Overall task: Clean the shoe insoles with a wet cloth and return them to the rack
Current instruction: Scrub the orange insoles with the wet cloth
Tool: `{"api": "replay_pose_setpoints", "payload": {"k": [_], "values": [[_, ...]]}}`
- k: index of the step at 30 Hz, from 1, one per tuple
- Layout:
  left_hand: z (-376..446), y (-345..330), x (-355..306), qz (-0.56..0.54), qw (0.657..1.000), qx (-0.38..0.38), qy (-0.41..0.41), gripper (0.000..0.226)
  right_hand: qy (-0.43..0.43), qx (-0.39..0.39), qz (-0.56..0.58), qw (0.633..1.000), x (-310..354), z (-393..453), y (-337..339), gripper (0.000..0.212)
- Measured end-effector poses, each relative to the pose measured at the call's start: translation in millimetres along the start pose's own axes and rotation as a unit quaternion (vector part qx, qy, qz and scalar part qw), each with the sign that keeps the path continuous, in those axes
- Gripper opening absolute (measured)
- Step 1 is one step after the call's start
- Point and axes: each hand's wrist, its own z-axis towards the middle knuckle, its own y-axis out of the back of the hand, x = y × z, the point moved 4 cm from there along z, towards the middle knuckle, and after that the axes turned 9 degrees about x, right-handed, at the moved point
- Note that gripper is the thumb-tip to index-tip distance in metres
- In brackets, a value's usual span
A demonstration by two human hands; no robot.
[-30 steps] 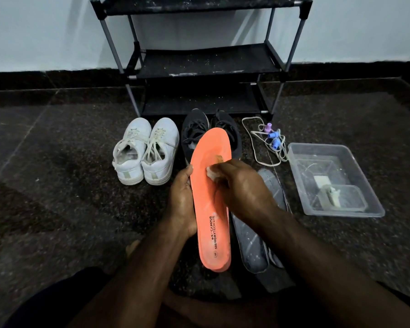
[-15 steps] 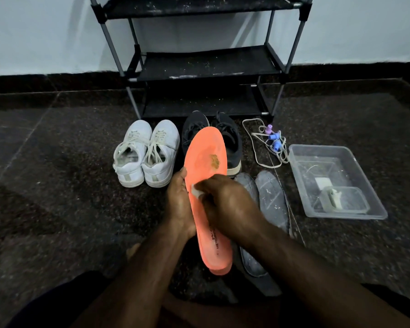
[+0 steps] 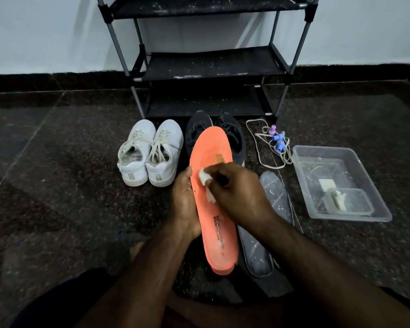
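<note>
Now the left hand (image 3: 185,204) grips one orange insole (image 3: 213,197) by its edge, held above the floor, while the right hand (image 3: 237,195) pinches one white cloth (image 3: 205,179) against it. Two grey insoles (image 3: 276,200), two white shoes (image 3: 149,152) and two black shoes (image 3: 232,136) lie before the rack (image 3: 211,62), one tub (image 3: 339,183) alongside.

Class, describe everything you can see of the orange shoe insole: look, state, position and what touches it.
The orange foam-like shoe insole is long with rounded ends, toe end pointing toward the black shoe rack. Dark print runs along its heel half; a brownish stain marks the toe half. The left hand grips its left edge, holding it above the floor, while the right hand presses a small white cloth against its middle.
</note>
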Motion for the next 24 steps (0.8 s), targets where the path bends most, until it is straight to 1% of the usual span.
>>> {"api": "replay_pose_setpoints", "payload": {"k": [2,4,8,9,12,14,16,18,20,21,24], "values": [[-2,-4,5,-0.005,1.0,0.012,0.014,0.05,-0.003,-0.024,0.037,0.999,0,7,4,0.024],[-2,-4,10,-0.006,1.0,0.012,0.028,0.049,-0.005,-0.015,0.052,0.999,1,8,2,0.024],[-1,-3,8,-0.008,0.999,0.009,0.036,0.054,-0.015,0.086,0.019,0.996,-2,5,-1,0.019],[-1,-5,8,-0.005,0.999,0.018,0.034,0.055,-0.015,0.087,0.022,0.996,-5,6,2,0.019],[-3,-9,10,-0.004,0.999,0.037,0.035,0.053,-0.009,0.001,0.001,1.0,-15,16,17,0.021],[-4,-8,13,0.003,0.998,0.036,0.049,0.053,0.0,-0.009,-0.045,0.999,-14,20,17,0.025],[-4,-6,13,0.002,0.998,0.029,0.055,0.054,0.031,0.013,-0.071,0.997,-7,17,7,0.028],[-2,-5,10,-0.001,0.999,0.021,0.042,0.055,0.069,0.059,-0.082,0.992,3,7,-2,0.03],[1,-3,8,-0.003,1.0,0.019,0.024,0.059,0.084,0.112,-0.093,0.986,7,-1,-5,0.032],[2,-2,7,-0.001,1.0,0.02,0.02,0.061,0.082,0.116,-0.089,0.986,6,0,-3,0.031],[1,-4,8,0.002,0.999,0.026,0.021,0.063,0.044,0.034,-0.072,0.996,-5,9,12,0.024]]}}
